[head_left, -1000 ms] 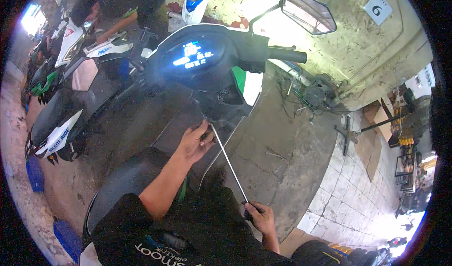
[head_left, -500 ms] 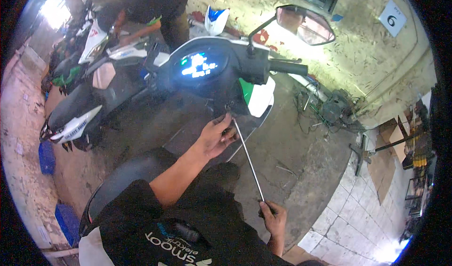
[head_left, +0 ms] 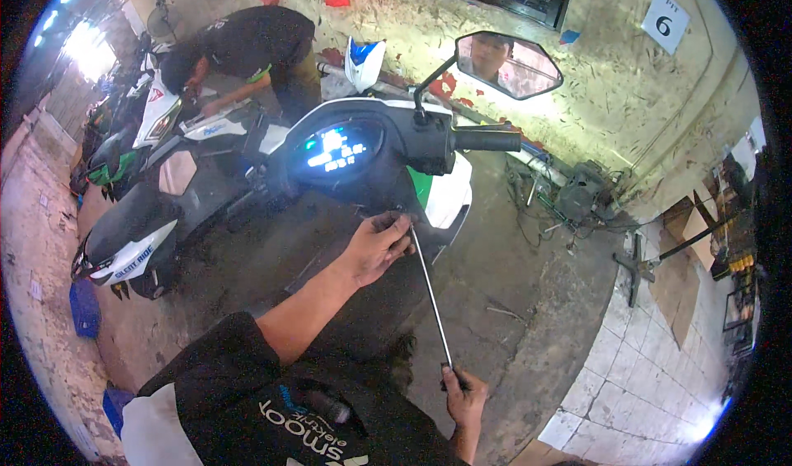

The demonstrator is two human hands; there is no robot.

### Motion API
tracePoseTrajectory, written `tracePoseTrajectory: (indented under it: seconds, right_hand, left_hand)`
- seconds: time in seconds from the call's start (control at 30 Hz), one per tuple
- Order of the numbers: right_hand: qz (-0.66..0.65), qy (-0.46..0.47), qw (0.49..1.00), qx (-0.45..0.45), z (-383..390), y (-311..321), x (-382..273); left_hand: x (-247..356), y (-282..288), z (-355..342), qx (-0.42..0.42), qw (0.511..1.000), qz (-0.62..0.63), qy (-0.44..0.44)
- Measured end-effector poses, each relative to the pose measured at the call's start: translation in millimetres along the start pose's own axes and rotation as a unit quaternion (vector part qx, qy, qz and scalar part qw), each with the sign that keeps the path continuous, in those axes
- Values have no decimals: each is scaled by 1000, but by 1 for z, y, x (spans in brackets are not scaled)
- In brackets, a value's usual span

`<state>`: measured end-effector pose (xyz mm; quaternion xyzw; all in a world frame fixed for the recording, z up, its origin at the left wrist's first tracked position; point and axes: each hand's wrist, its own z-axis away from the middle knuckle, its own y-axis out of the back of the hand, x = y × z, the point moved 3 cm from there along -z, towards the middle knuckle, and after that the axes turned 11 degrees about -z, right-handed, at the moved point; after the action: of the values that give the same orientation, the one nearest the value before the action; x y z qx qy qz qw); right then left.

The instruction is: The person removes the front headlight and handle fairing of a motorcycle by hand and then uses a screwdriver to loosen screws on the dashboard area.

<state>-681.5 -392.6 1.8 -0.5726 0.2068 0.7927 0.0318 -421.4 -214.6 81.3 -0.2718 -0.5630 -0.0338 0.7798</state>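
A scooter with a lit dashboard display (head_left: 334, 148) stands in front of me. My right hand (head_left: 464, 393) is closed round the dark handle end of a long thin screwdriver (head_left: 432, 291), low and to the right. Its bright metal shaft slants up and left toward the dark panel below the handlebar. At the shaft's upper end my left hand (head_left: 379, 245) is closed, thumb and fingertips pinched together against the panel. The fingers hide the tip and whatever they may hold there.
The handlebar grip (head_left: 488, 141) and a mirror (head_left: 510, 64) stick out at the upper right. Another scooter (head_left: 136, 235) stands on the left; a person in dark clothes (head_left: 260, 49) bends over it. By the wall lies a dark machine with cables (head_left: 582, 187). A metal stand (head_left: 634, 270) is on the tiles.
The view has tilted upward a little, so the wall and mirror show more. Both hands keep their places on the screwdriver and at the panel. The bent person's head has come into sight.
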Motion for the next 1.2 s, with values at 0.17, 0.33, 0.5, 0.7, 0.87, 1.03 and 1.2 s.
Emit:
tracePoseTrajectory:
  seconds: [0.17, 0.33, 0.5, 0.7, 0.87, 1.03, 1.2]
  right_hand:
    - [-284, -227, 927, -94, 15, -28, -10]
    - [-267, -184, 946, 0, 39, -76, -8]
    - [-205, -195, 956, 73, 67, -98, -25]
    - [-260, -220, 935, 97, 78, -99, -44]
    - [-272, -232, 930, 87, 83, -102, -38]
    - [-132, -162, 963, 169, 80, -110, -55]
    - [-118, -146, 967, 174, 77, -106, -77]
  left_hand:
    - [-4, 27, -18, -41, 995, -54, 69]
    - [-15, 50, -21, -164, 980, 63, 89]
    - [-12, 42, -21, -221, 958, 169, 71]
    - [-10, 36, -11, -283, 935, 204, 68]
    - [-4, 46, -19, -292, 945, 141, 49]
    - [0, 54, -27, -244, 969, -13, 26]
    - [-3, 49, -24, -202, 977, 64, 38]
